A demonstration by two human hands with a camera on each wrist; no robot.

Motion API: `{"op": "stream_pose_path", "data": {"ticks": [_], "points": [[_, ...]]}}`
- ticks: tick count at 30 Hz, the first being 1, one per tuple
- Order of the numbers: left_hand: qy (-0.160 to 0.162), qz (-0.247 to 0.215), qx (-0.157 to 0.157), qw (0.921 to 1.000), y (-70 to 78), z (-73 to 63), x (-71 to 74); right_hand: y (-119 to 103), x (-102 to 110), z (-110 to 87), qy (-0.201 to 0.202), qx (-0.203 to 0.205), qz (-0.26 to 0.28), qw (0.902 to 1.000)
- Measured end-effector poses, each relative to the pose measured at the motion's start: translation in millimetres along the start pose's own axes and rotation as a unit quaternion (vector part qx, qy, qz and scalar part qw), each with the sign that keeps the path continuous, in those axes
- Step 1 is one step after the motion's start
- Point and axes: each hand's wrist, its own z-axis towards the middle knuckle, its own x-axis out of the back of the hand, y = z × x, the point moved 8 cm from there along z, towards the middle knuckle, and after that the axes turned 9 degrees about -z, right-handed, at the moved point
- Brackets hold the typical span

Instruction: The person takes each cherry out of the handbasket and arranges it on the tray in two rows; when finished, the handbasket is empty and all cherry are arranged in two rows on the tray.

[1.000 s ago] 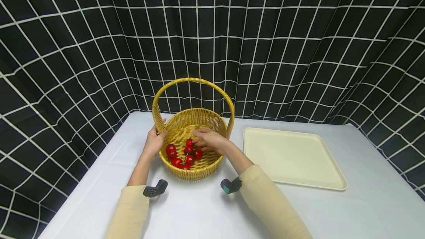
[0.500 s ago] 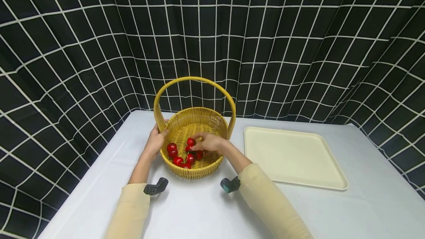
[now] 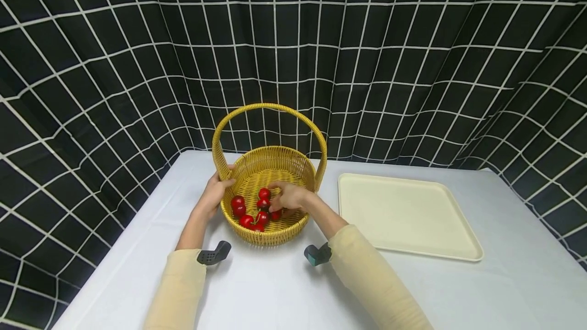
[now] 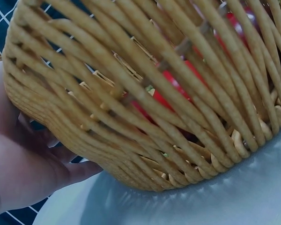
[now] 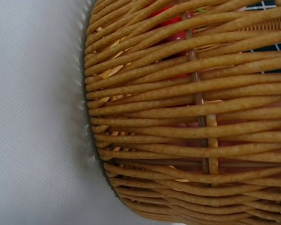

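Note:
A yellow woven basket [image 3: 270, 238] with a tall arched handle stands on the table. Several red cherries [image 3: 246, 221] lie in its bottom, mostly towards the left and front. My left hand [image 3: 212, 195] grips the basket's left side at the foot of the handle. The left wrist view shows that hand [image 4: 23, 159] against the wicker. Inside the basket is my right hand [image 3: 291, 197], its fingertips at the cherries on the right. Whether it pinches one cannot be made out. The wicker wall [image 5: 187, 122] hides most of it in the right wrist view.
A cream rectangular tray [image 3: 408, 215] lies to the right of the basket on the white tablecloth [image 3: 275, 289]. Behind the table hangs a black curtain [image 3: 390, 65] with a white grid, which also runs along both sides.
My right hand has come down from above the basket floor to the cherries, and its fingertips have since shifted slightly right. The left hand keeps its hold on the basket.

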Motion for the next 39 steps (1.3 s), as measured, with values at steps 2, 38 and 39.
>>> {"op": "stream_pose_path", "data": {"ticks": [2, 38, 39], "points": [[0.003, -0.005, 0.000, 1.0000, -0.3, 0.2, 0.3, 0, 1, -0.7, 0.006, -0.007, -0.011, 0.9999], [0.023, -0.007, -0.009, 0.9997, 1.6, -0.9, 0.2, -22, 19, -29.4, 0.077, 0.060, -0.082, 0.9918], [0.023, -0.008, -0.008, 0.9997, 0.9, -0.6, 0.2, -21, 20, -30.7, 0.079, 0.066, -0.072, 0.9921]]}}
